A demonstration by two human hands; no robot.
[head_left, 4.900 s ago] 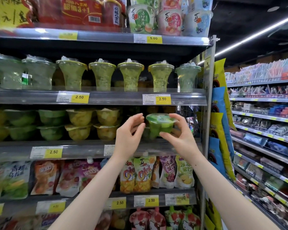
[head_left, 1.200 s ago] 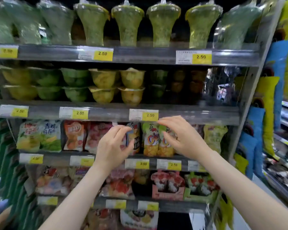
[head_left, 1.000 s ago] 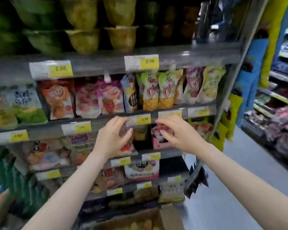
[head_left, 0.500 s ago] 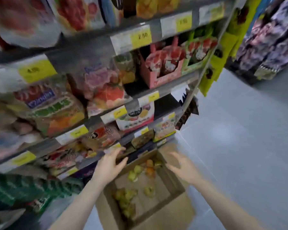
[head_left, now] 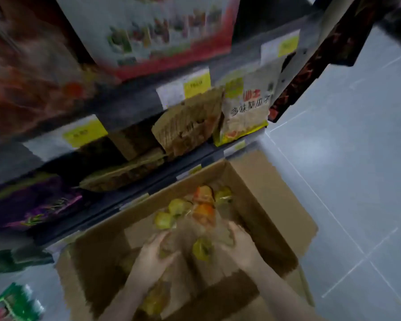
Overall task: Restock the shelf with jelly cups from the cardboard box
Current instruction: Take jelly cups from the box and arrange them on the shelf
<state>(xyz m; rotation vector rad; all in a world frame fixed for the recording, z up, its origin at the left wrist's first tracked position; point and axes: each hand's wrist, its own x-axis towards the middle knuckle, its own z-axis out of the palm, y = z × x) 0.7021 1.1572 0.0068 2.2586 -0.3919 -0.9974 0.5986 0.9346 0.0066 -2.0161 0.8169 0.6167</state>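
The open cardboard box (head_left: 262,195) stands on the floor against the bottom shelf (head_left: 171,174). Several yellow and orange jelly cups (head_left: 202,205) lie loose at its far end, and one yellow cup (head_left: 202,250) lies between my hands. Both hands are down inside the box. My left hand (head_left: 155,254) curls its fingers and thumb round a dull yellow jelly cup (head_left: 166,249). My right hand (head_left: 240,244) lies over the box floor just right of the yellow cup. Motion blur hides whether it holds anything.
Brown paper snack bags (head_left: 190,126) and a white and yellow bag (head_left: 245,112) fill the lowest shelf above the box. Grey tiled floor (head_left: 345,158) spreads to the right. A green pack (head_left: 12,304) lies at the lower left.
My view has dropped from the jelly shelf down to the floor. Both hands have gone from above the box into it, and my left hand has closed round a cup.
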